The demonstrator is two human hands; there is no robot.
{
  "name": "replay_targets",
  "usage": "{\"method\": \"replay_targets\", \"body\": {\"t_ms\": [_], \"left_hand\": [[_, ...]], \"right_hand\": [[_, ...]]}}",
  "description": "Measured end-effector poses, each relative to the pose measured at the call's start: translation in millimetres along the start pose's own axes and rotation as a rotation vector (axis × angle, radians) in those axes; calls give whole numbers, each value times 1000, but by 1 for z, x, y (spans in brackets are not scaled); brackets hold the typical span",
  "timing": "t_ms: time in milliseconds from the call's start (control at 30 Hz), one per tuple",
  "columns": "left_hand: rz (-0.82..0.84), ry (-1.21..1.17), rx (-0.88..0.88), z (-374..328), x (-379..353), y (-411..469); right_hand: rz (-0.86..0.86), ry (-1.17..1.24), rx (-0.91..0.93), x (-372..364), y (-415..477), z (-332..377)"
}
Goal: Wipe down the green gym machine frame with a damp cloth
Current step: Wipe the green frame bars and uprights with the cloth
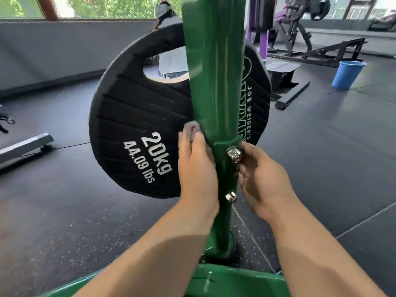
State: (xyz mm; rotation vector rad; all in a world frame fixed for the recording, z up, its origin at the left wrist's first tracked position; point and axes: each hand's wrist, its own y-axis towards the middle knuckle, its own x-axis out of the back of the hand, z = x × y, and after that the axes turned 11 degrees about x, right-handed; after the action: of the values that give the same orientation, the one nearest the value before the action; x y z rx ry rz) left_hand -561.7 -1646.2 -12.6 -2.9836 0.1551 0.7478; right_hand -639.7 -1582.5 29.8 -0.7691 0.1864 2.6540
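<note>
Grey cloth (192, 127) under flat left hand (197, 168) against green post (214, 71); right hand (263, 181) curled beside bolt (234, 154), grip unclear

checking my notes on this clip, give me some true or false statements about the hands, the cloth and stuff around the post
1. The left hand presses the grey cloth against the green post. True.
2. The plate reads 10kg. False: it reads 20kg.
3. The blue bucket stands on the floor. True.
4. The right hand grips the bucket. False: it is at the post, beside the upper nut.
</note>
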Motion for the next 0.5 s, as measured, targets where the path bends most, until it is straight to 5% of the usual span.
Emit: {"method": "replay_targets", "body": {"t_ms": [100, 167, 267, 367, 500], "left_hand": [[-119, 224, -6, 31, 11, -8], [-141, 135, 300, 46, 18, -15], [-125, -28, 683, 40, 30, -26], [-99, 20, 559, 19, 32, -48], [-120, 358, 231, 6, 32, -94]], "right_hand": [[-15, 92, 15, -2, -3, 0], [-73, 32, 17, 1, -3, -3], [-274, -394, -107, 27, 0, -23], [-171, -511, -434, 50, -11, -37], [109, -180, -566, 52, -33, -40]]}}
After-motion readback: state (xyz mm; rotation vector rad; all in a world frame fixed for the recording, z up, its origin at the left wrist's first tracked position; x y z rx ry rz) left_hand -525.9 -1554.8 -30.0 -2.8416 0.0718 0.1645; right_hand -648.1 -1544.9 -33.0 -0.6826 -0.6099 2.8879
